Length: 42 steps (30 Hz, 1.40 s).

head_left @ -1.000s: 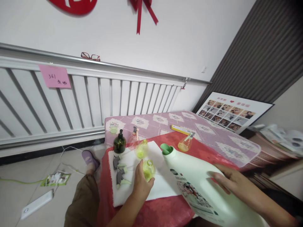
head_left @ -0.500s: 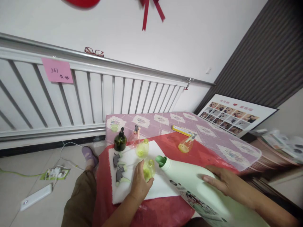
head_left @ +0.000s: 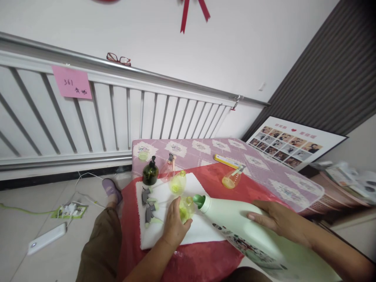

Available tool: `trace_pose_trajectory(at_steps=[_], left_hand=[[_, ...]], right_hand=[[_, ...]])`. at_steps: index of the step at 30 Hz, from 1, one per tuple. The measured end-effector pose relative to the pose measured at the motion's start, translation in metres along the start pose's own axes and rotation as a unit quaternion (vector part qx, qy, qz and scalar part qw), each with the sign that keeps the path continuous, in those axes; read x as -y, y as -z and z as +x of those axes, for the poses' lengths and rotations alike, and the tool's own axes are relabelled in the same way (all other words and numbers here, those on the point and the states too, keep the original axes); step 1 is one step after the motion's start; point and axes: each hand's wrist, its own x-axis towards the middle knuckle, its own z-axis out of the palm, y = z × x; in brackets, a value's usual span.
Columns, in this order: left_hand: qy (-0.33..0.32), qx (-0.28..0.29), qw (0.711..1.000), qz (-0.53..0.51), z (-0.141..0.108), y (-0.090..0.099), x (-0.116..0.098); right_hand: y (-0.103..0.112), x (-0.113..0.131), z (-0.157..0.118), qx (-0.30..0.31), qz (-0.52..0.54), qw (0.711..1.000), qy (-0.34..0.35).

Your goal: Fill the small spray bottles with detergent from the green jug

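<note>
My left hand (head_left: 176, 223) is wrapped round a small clear yellow bottle (head_left: 186, 208) with an open neck, above a white cloth (head_left: 202, 229). My right hand (head_left: 268, 217) grips a large pale green jug (head_left: 235, 215), tilted so that its green spout (head_left: 199, 201) points at the small bottle's neck, close beside it. No liquid can be made out between them. Another yellow bottle (head_left: 178, 183) without a sprayer stands just behind. Two grey and green spray heads (head_left: 150, 212) lie at the cloth's left. A dark green pump bottle (head_left: 150, 172) stands at its back left corner.
A pink spray bottle (head_left: 168, 169) stands behind the cloth, and an orange one (head_left: 232, 179) to the right on red cloth (head_left: 214, 184). A yellow and white box (head_left: 226, 161) lies behind it. The radiator (head_left: 152, 113) runs along the wall. Cables lie on the floor at left.
The jug's spout and the small bottle's neck are slightly closer together. The view has shifted a little. Both hands keep their holds.
</note>
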Motion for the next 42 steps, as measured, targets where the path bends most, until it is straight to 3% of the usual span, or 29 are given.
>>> trace_pose_trajectory(at_steps=[2, 3, 42], left_hand=[[0.002, 0.002, 1.0, 0.0, 0.0, 0.0, 0.0], [0.003, 0.003, 1.0, 0.001, 0.0, 0.0, 0.0], [-0.005, 0.0, 1.0, -0.016, 0.0, 0.002, -0.001]], right_hand=[[0.014, 0.003, 0.005, 0.148, -0.049, 0.987, 0.031], [0.019, 0.005, 0.007, 0.185, -0.068, 0.98, 0.037], [0.038, 0.052, 0.021, 0.262, -0.197, 0.944, 0.035]])
